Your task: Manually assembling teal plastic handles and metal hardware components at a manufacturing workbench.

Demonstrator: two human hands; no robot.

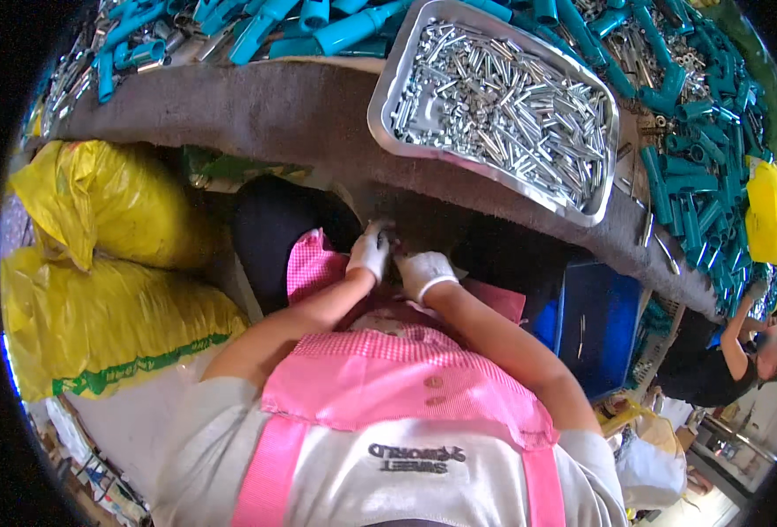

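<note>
Left hand (370, 253), right hand (425, 272) close together; can't tell opening or hold. Metal tray (395, 81) far right, 2 sacks (125, 312) left.

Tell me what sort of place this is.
Probably a parts workshop or small factory: a metal tray heaped with small metal pins, piles of teal tubular parts, and bulging yellow sacks at left.

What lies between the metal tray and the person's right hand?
In the head view, the front edge of the brown bench covering separates the tray from the right hand, then shadow too dark to read.
</note>
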